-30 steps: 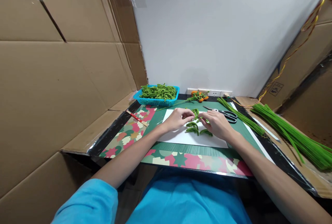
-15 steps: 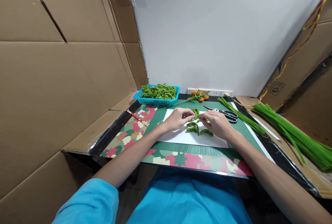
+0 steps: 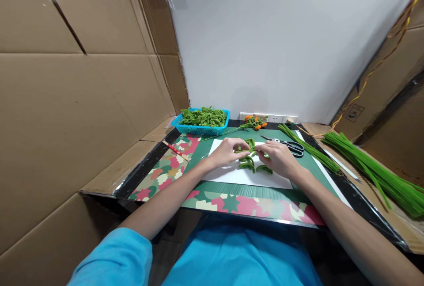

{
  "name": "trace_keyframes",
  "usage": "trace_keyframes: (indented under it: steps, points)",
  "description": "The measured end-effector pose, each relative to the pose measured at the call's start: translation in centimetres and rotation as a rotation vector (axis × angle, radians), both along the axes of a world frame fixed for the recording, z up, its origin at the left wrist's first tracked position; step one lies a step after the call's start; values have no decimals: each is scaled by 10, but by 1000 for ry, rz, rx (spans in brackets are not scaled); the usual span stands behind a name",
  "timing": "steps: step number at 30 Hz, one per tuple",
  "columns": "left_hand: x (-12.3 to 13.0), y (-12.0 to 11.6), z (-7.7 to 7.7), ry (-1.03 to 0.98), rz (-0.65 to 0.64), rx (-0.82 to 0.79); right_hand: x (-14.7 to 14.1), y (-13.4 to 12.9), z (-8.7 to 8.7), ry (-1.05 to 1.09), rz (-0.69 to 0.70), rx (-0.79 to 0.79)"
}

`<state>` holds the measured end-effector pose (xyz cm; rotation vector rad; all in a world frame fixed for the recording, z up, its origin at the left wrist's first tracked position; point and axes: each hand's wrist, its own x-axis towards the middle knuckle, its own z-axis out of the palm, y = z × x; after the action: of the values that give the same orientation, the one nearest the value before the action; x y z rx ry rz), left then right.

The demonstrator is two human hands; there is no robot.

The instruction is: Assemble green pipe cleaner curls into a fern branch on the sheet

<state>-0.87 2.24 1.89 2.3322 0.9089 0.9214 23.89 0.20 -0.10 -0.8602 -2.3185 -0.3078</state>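
My left hand (image 3: 228,152) and my right hand (image 3: 278,157) are close together over a white sheet of paper (image 3: 228,175). Between their pinched fingertips is a short green pipe cleaner (image 3: 243,150), partly covered by the fingers. Just beneath the hands, several bent green pipe cleaner pieces (image 3: 246,165) lie on the paper, and a small group of curved pieces (image 3: 264,169) rests to their right. More green loops (image 3: 251,142) show behind the fingertips.
At the back left stands a blue basket (image 3: 198,130) heaped with green bent pieces. Orange fuzzy flowers (image 3: 260,125) lie near the wall socket strip (image 3: 275,119). To the right are black-handled scissors (image 3: 296,148), a thin green pipe cleaner bundle (image 3: 309,148) and a larger bundle (image 3: 380,177). A red-wrapped stick (image 3: 175,150) lies left.
My left fingers have shifted slightly, and more of the green pipe cleaner shows between them. My right hand stays almost in place.
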Motion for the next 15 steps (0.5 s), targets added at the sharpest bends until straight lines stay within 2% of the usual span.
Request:
trace_keyframes:
  steps: [15]
  points:
    - [0,1,-1,-20,29,2,0,0,0,5,6,38]
